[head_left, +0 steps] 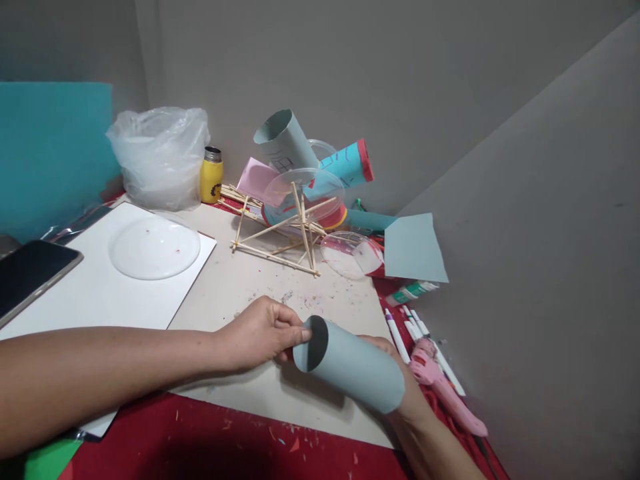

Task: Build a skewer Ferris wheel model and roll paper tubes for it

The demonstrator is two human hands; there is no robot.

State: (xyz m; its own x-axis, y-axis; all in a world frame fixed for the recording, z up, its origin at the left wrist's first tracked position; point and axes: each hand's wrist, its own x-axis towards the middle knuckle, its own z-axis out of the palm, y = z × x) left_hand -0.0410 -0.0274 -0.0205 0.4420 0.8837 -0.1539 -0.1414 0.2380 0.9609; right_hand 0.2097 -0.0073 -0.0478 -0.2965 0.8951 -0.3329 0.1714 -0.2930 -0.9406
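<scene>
A grey-blue paper tube [357,367] is held at a slant above the beige board [225,387], its dark open end to the left. My left hand [267,330] pinches the rim of that open end between thumb and fingers. Behind the tube's far side, my right hand [383,345] grips it, and most of its fingers are hidden. Beyond my hands stands a frame of wooden sticks [275,243] with a clear plastic disc [305,193] by its top.
Behind the frame lean another grey tube [287,140] and a blue tube with a red rim [350,165]. At right lie a pink glue gun [445,387] and white markers [397,337]. At left are a phone [35,273], a white plate [155,248], a plastic bag [160,160] and a yellow bottle [211,177].
</scene>
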